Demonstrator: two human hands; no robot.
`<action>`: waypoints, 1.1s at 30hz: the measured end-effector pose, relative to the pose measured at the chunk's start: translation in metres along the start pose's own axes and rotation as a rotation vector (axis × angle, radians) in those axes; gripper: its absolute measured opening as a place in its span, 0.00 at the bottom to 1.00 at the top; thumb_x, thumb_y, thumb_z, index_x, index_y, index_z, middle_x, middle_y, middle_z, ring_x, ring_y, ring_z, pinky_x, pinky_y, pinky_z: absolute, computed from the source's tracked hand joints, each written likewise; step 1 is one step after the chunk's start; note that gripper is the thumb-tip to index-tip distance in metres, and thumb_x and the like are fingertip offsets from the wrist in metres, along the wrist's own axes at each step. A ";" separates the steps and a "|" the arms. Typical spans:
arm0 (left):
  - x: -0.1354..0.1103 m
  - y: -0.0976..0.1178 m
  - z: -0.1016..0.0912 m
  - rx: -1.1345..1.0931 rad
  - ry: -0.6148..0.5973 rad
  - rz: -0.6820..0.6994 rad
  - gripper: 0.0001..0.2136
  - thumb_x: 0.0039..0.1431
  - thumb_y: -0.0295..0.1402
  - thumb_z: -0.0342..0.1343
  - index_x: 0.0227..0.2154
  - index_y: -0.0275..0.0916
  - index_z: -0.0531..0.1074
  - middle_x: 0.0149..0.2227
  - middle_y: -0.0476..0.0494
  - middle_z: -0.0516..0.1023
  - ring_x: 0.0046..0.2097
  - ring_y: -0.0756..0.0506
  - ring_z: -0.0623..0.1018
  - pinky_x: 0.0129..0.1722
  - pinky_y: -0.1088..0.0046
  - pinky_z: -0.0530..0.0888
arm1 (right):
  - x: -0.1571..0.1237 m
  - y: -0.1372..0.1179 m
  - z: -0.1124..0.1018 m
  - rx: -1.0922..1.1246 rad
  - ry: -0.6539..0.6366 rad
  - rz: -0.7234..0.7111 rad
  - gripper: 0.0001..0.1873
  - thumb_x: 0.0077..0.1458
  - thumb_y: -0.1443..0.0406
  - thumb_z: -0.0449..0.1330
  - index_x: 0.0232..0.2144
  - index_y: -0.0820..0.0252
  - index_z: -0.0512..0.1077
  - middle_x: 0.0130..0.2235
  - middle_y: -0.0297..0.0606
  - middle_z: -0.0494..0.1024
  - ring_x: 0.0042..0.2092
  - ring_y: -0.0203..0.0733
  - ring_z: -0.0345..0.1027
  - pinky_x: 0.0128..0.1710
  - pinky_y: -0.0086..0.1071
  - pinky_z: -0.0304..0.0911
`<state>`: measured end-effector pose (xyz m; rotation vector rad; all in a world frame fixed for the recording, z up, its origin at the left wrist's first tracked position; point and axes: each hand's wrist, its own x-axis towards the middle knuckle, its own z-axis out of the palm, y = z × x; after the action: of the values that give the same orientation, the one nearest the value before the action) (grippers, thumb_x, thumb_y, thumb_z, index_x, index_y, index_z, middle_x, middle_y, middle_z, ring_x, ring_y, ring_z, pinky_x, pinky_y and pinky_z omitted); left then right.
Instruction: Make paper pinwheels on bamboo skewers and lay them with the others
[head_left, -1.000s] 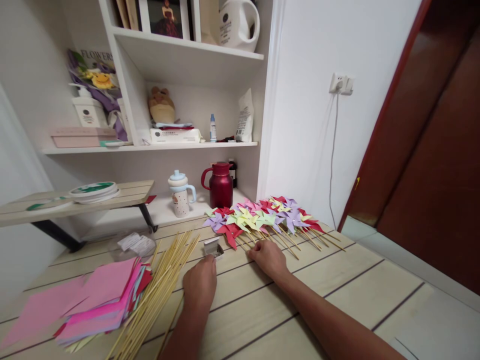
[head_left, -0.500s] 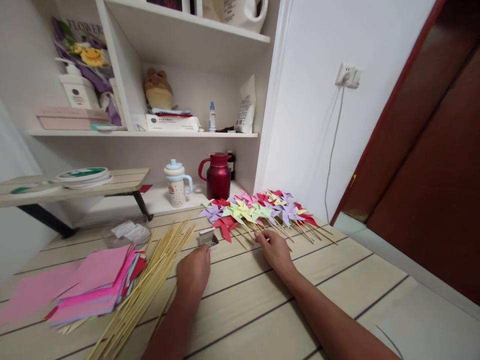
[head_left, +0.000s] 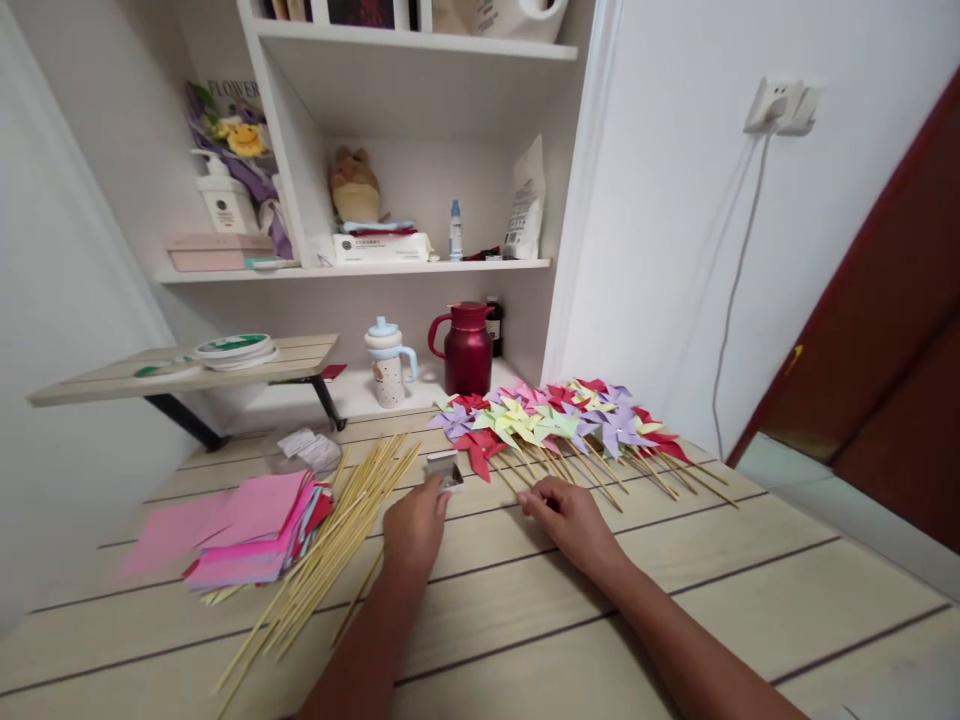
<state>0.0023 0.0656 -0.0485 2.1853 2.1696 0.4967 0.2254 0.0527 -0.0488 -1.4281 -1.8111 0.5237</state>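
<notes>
My left hand [head_left: 416, 525] rests on the wooden table [head_left: 675, 600] with its fingers curled against a small open metal box [head_left: 445, 470]. My right hand [head_left: 574, 520] lies just to the right, fingers bent and touching the table beside the stick ends of a row of paper pinwheels [head_left: 555, 420] in red, purple, yellow and pink. A bundle of bamboo sticks [head_left: 330, 550] lies left of my left hand. Beyond the sticks sits a stack of pink and red paper squares [head_left: 247, 520].
A white shelf unit [head_left: 360, 268] stands behind the table, with a red jug [head_left: 466, 348] and a lidded cup [head_left: 388, 362] at its foot. A small raised wooden board [head_left: 180, 370] holds round discs. A cable hangs from a wall socket [head_left: 780, 105]. A dark red door [head_left: 885, 330] is at right.
The camera has swung slightly left and up. Both hands have stayed near the small box and the pinwheel sticks, the right hand shifting a little.
</notes>
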 end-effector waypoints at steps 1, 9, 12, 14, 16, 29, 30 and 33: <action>-0.001 0.000 0.000 -0.005 0.005 0.008 0.14 0.66 0.38 0.48 0.50 0.44 0.73 0.45 0.42 0.82 0.44 0.43 0.80 0.39 0.71 0.69 | -0.002 -0.004 0.001 0.010 -0.015 -0.035 0.19 0.59 0.56 0.54 0.21 0.59 0.71 0.26 0.36 0.74 0.30 0.40 0.67 0.32 0.30 0.56; -0.012 0.002 -0.008 -0.054 0.052 0.133 0.16 0.67 0.35 0.44 0.55 0.46 0.69 0.49 0.44 0.80 0.48 0.45 0.79 0.46 0.71 0.70 | -0.026 -0.031 0.027 -0.148 -0.431 -0.398 0.20 0.60 0.56 0.56 0.19 0.58 0.66 0.26 0.33 0.73 0.29 0.37 0.65 0.30 0.30 0.53; -0.020 0.003 -0.014 -0.063 0.064 0.203 0.14 0.66 0.34 0.47 0.49 0.46 0.73 0.45 0.45 0.82 0.45 0.44 0.80 0.44 0.71 0.71 | -0.026 -0.032 0.032 -0.194 -0.400 -0.376 0.20 0.60 0.55 0.56 0.19 0.58 0.64 0.27 0.34 0.74 0.29 0.38 0.66 0.31 0.30 0.53; -0.027 0.000 -0.019 -0.070 0.081 0.240 0.13 0.66 0.33 0.47 0.45 0.46 0.76 0.43 0.46 0.82 0.45 0.45 0.80 0.43 0.72 0.72 | -0.026 -0.032 0.032 -0.193 -0.386 -0.368 0.20 0.60 0.55 0.55 0.19 0.58 0.64 0.27 0.34 0.74 0.29 0.38 0.66 0.31 0.30 0.53; -0.036 -0.010 -0.025 -0.075 0.102 0.261 0.12 0.66 0.34 0.47 0.41 0.46 0.77 0.41 0.48 0.82 0.44 0.46 0.80 0.42 0.73 0.72 | -0.026 -0.032 0.031 -0.191 -0.376 -0.350 0.20 0.60 0.55 0.55 0.19 0.58 0.63 0.27 0.34 0.74 0.29 0.39 0.66 0.31 0.30 0.52; -0.061 -0.174 -0.126 0.086 0.263 0.036 0.18 0.64 0.32 0.46 0.53 0.44 0.72 0.61 0.37 0.69 0.61 0.39 0.66 0.60 0.53 0.59 | -0.026 -0.033 0.032 -0.184 -0.362 -0.287 0.22 0.60 0.52 0.53 0.19 0.58 0.61 0.25 0.35 0.72 0.28 0.39 0.63 0.28 0.31 0.48; -0.060 -0.178 -0.124 0.101 0.218 0.045 0.18 0.63 0.34 0.48 0.54 0.46 0.72 0.62 0.39 0.68 0.63 0.39 0.65 0.61 0.51 0.56 | -0.026 -0.033 0.032 -0.183 -0.362 -0.286 0.22 0.60 0.53 0.53 0.18 0.58 0.61 0.25 0.35 0.72 0.28 0.39 0.63 0.28 0.31 0.48; -0.054 -0.186 -0.111 0.135 0.095 0.029 0.19 0.61 0.37 0.52 0.54 0.46 0.71 0.61 0.36 0.70 0.63 0.36 0.66 0.60 0.45 0.55 | -0.026 -0.033 0.031 -0.178 -0.367 -0.284 0.22 0.59 0.53 0.54 0.18 0.58 0.60 0.24 0.34 0.71 0.27 0.38 0.62 0.27 0.31 0.48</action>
<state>-0.2038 -0.0045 0.0014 2.3094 2.2861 0.4778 0.1827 0.0225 -0.0528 -1.2134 -2.3599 0.5109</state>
